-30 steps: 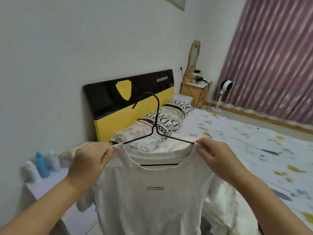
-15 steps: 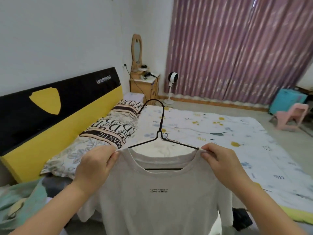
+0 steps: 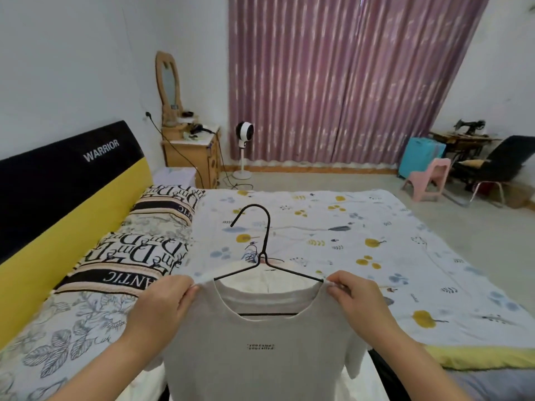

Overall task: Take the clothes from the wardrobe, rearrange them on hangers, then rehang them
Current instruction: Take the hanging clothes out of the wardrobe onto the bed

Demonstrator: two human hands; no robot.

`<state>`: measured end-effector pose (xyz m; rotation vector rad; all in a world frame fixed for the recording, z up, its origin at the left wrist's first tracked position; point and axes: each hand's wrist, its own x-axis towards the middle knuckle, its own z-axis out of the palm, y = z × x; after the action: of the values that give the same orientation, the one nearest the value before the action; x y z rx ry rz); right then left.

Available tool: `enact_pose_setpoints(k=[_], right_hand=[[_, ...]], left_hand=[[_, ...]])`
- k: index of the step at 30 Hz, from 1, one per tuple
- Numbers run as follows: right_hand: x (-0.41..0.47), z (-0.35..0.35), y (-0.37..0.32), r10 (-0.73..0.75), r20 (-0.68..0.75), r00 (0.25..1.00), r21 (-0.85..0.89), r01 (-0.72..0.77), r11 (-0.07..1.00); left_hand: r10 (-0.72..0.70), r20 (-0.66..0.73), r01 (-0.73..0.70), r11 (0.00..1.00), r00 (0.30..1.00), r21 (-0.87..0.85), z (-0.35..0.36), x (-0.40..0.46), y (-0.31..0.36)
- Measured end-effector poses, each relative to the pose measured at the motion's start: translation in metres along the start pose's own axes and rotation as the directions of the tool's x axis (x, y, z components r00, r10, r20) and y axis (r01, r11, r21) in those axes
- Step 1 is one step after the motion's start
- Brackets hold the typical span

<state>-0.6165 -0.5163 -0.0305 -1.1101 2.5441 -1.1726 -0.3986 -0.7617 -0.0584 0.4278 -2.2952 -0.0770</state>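
While both hands (image 3: 157, 309) (image 3: 357, 303) pinch the hangered T-shirt (image 3: 260, 351) shoulders: bed (image 3: 376, 250), pillows (image 3: 136, 256) beyond.

Left hand (image 3: 162, 306) and right hand (image 3: 357, 301) pinch shoulders of grey T-shirt (image 3: 260, 354); it hangs on black wire hanger (image 3: 262, 256); bed (image 3: 405, 256) lies beyond.

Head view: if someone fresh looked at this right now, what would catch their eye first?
First, the pale T-shirt held up at bottom centre on a black wire hanger, the left hand and right hand each pinching a shoulder. Behind it lies the bed with its flower-print sheet and, on the left, the black and yellow headboard. The purple curtain fills the far wall.
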Motion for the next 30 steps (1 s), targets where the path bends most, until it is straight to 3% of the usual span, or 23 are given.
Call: enact_pose_setpoints(k=[14,20,23,25,30], right_hand=[[0.18,0.086,0.072,0.093,0.01,0.996,0.066,-0.094,0.993],[0.271,0.132,0.119,0.157,0.049,0.986,0.031,-0.159,0.987],[0.312,0.167,0.151,0.199,0.102,0.975,-0.008,-0.199,0.98],[0.333,0.194,0.173,0.224,0.13,0.966,-0.033,-0.222,0.974],[0.364,0.261,0.229,0.32,0.239,0.917,-0.147,-0.291,0.945]], left_hand=[[-0.245,0.21,0.233,0.969,0.947,0.082,0.153,0.074,-0.082],[-0.467,0.32,0.411,0.882,0.824,0.23,0.24,0.098,-0.099],[-0.476,0.387,0.395,0.877,0.79,0.273,0.289,0.084,-0.106],[-0.509,0.474,0.408,0.86,0.718,0.307,0.323,0.068,-0.11],[-0.552,0.714,0.365,0.83,0.43,0.422,0.399,0.016,-0.127]])
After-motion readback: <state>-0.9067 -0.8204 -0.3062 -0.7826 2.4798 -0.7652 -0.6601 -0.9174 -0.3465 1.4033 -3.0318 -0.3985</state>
